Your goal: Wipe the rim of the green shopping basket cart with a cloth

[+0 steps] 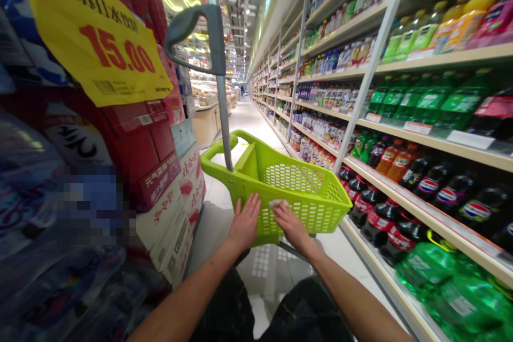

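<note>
A lime-green rolling shopping basket (280, 171) stands before me in the aisle, its perforated side toward me. From it rises a metal pole with a dark grey handle (218, 37) at the top. My left hand (245, 219) lies on the basket's solid side, fingers stretched out. Farther right, my right hand (292, 223) is against the slotted part of the same side, its fingers bent over a small pale wad (279, 203) that looks like a crumpled tissue. Inside the basket I see a divider and perforated walls.
Shelves (473, 56) of drink bottles line the right side, with large green bottles (452, 278) at the bottom. Stacked cartons (172, 235) and bottle packs rise close on the left under a yellow price sign (100, 37). A tiled aisle (248, 117) runs ahead.
</note>
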`<state>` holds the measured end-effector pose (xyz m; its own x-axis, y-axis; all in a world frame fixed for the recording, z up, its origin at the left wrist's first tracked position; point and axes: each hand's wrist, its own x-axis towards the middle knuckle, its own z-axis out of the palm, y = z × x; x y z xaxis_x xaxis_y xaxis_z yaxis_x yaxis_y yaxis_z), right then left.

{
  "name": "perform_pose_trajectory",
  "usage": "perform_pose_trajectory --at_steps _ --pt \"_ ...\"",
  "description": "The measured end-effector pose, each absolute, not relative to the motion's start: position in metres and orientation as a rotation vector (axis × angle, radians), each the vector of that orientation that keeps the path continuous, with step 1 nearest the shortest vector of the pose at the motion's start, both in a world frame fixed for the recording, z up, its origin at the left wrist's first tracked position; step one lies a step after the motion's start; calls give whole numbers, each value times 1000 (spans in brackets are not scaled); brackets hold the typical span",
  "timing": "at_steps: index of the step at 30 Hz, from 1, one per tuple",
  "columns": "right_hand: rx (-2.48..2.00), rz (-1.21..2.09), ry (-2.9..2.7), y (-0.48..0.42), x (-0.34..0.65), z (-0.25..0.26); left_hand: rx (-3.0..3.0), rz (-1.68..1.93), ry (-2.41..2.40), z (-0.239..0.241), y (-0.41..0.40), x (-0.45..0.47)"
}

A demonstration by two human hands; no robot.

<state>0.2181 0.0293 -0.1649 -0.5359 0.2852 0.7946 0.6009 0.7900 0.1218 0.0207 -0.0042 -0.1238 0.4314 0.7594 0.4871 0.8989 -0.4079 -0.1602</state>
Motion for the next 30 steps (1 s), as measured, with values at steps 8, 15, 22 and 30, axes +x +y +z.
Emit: perform_pose_trajectory --at_steps 8,15,22,30 --pt "-721 -429 -2064 31 186 -120 -2237 -522 -1446 -121 -6 1" --pt "-553 -395 -2351 27 182 -165 -2177 -550 -1483 -125 -8 -19" --pt "-621 -447 -2067 36 142 -94 -2102 -569 -1580 -118 -6 -31" --pt "-437 -495 -2292 32 130 -133 -2061 -607 -1648 -116 -10 -58"
